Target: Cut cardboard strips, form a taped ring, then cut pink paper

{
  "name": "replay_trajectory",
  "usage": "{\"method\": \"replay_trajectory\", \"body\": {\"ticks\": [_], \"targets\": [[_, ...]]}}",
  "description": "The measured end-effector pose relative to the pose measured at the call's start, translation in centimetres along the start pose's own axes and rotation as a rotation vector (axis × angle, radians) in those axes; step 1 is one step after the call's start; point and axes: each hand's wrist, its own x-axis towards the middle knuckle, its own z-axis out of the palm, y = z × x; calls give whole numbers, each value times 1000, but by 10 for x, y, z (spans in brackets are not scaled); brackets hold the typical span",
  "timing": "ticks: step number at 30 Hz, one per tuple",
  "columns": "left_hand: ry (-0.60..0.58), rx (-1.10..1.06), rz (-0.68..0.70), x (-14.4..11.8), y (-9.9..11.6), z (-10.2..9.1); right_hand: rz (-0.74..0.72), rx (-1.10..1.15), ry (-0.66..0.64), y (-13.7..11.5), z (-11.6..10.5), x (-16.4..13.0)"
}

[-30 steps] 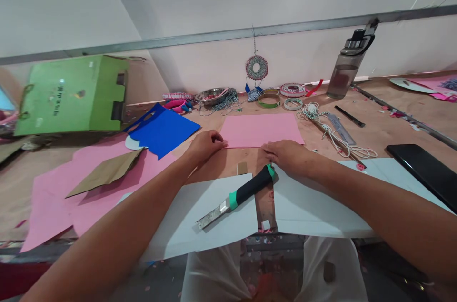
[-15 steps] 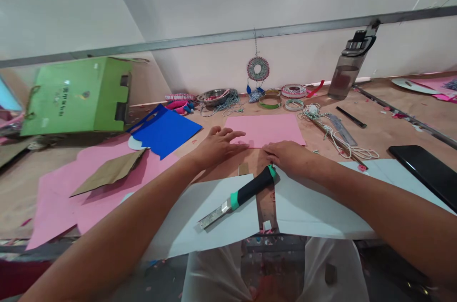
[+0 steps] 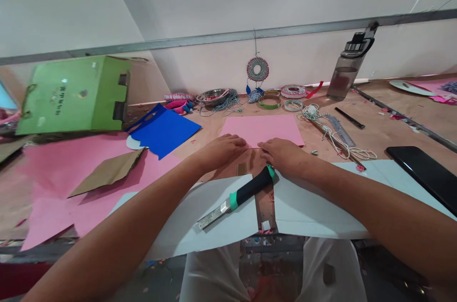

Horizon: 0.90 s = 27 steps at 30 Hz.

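A sheet of pink paper (image 3: 264,128) lies flat on the brown-covered table. On its near left corner my left hand (image 3: 225,151) rests palm down, fingers laid together and outstretched. My right hand (image 3: 282,155) lies palm down at the near edge, its fingertips on the paper and its fingers extended. Just below the right hand, a utility knife (image 3: 250,187) with a black and green handle lies across a pale white sheet (image 3: 214,226), blade toward the lower left. A second pale sheet (image 3: 321,216) lies under my right forearm.
Left are a blue sheet (image 3: 171,128), larger pink sheets (image 3: 50,168), a folded brown card (image 3: 107,173) and a green box (image 3: 67,97). Behind are a metal bowl (image 3: 212,98) and tape rolls (image 3: 293,105). Right are cord (image 3: 335,137), a ruler (image 3: 342,131), a bottle (image 3: 344,75) and a phone (image 3: 424,173).
My left hand's fingers, spread and partly raised before, have come together and down onto the paper's near left corner. The right hand has shifted slightly left; the knife stays put.
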Motion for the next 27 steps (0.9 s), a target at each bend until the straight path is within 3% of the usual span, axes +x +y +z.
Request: {"method": "replay_trajectory", "body": {"ticks": [8,13,20,27], "targets": [[-33,-65,-75,3,2,18,-252,-231,-25,0,8,8],[-76,-73,-91,-4,-4,26,-323,-286,-14,3,7,3],[-52,-27,-51,-9,-7,32,-161,-181,20,2,21,6],[2,-90,-131,-12,0,26,-162,-175,-2,0,12,4]]}}
